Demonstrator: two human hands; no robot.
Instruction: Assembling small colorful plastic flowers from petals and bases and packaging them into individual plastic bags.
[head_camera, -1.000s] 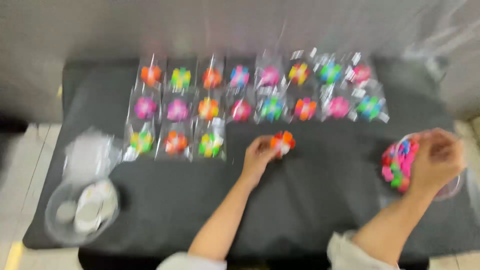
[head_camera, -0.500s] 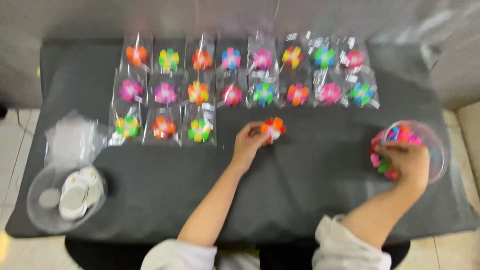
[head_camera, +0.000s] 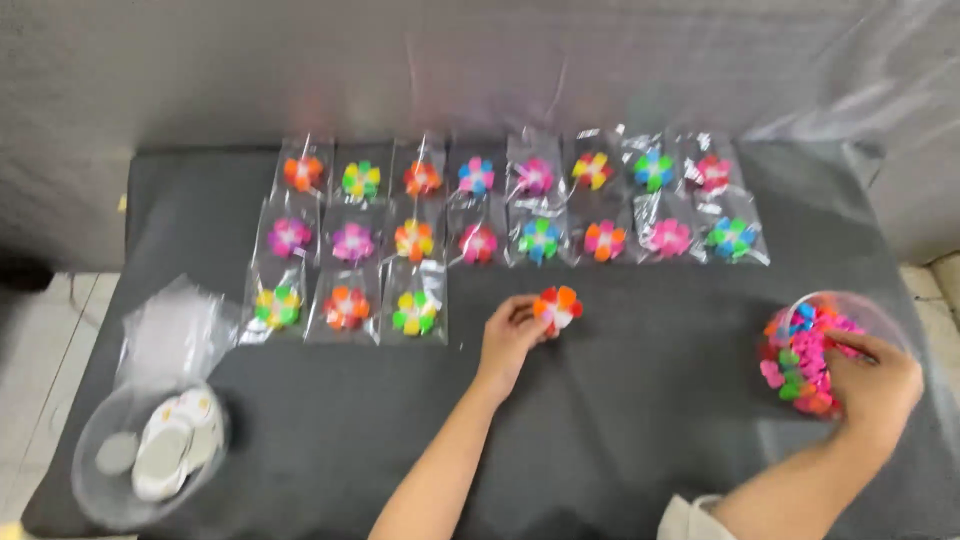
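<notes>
My left hand (head_camera: 510, 338) pinches an orange and red flower-shaped piece with a white centre (head_camera: 557, 307), held just above the dark table (head_camera: 620, 420). My right hand (head_camera: 872, 382) reaches into a clear bowl (head_camera: 880, 312) at the right, its fingers among several small bright plastic pieces (head_camera: 797, 352) in pink, blue, green and orange. Whether the fingers grip a piece is hidden.
Three rows of clear bags, each with a coloured flower, lie across the back of the table (head_camera: 480, 240). At the left sit a stack of clear bags (head_camera: 175, 325) and a clear bowl of white discs (head_camera: 150, 455). A grey sheet hangs behind.
The view has steadied and shifted slightly. My right hand has gone deeper into the bowl of coloured pieces. My left hand keeps the flower in roughly the same spot.
</notes>
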